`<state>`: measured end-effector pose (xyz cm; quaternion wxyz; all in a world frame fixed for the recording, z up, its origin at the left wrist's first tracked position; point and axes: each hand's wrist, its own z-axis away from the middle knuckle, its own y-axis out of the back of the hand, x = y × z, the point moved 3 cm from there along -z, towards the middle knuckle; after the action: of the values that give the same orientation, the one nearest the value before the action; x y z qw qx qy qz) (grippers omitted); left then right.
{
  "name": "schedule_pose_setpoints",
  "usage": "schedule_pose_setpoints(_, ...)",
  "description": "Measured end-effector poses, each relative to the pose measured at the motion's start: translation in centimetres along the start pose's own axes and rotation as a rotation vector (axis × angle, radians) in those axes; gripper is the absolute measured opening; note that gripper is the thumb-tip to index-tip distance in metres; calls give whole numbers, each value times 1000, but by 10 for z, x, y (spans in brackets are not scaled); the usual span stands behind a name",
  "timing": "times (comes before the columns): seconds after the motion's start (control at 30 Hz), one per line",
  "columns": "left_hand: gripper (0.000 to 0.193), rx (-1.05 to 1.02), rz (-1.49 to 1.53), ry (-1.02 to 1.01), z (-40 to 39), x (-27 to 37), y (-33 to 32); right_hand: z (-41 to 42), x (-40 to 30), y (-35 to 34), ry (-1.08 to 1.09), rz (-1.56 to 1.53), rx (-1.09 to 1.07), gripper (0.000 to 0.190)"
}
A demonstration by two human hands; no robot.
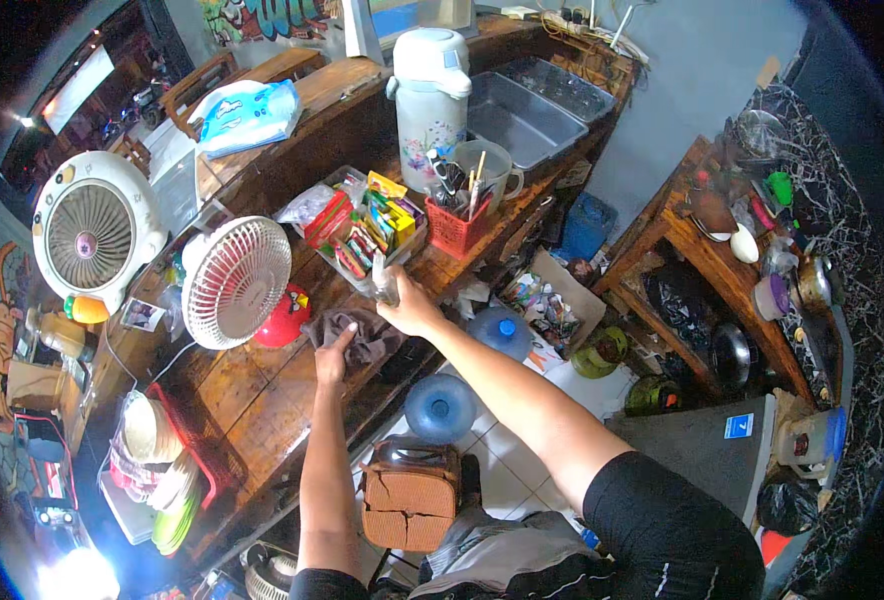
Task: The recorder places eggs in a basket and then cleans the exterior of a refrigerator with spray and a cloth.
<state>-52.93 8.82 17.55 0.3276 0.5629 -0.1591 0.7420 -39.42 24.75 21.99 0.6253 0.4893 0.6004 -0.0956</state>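
My left hand (335,352) grips a dark brown cloth (373,337) that lies bunched on the wooden counter (243,394). A small clear bottle (383,281) with a pale top is in my right hand (412,304), just beyond the cloth. Past it sits a tray (416,241) filled with colourful sachets (391,217). To the left of the cloth, a red bird-shaped object (286,319) stands partly behind a white desk fan (237,281). My fingers hide part of the bottle, so its exact kind is unclear.
A red plastic basket (457,229) holds utensils beside a clear pitcher (496,169) and a white pump thermos (431,112). Plates and bowls (149,431) stand at the counter's near left. Below are blue water jugs (440,407) and a cracked brown stool seat (410,510).
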Motion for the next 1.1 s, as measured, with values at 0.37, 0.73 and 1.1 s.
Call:
schedule_pose_setpoints(0.37,34,-204,528,265,77,-64,-21,132,53,75,-337,-274,-155,90)
schedule_pose_setpoints(0.73,31,-1120,34,169,239,-41,-204,461,35,281,-334,-395,679,82)
schedule_pose_setpoints(1.1,38,-1527,38,210,407,-5,-419,681,-57,454,-460,269,1911,48)
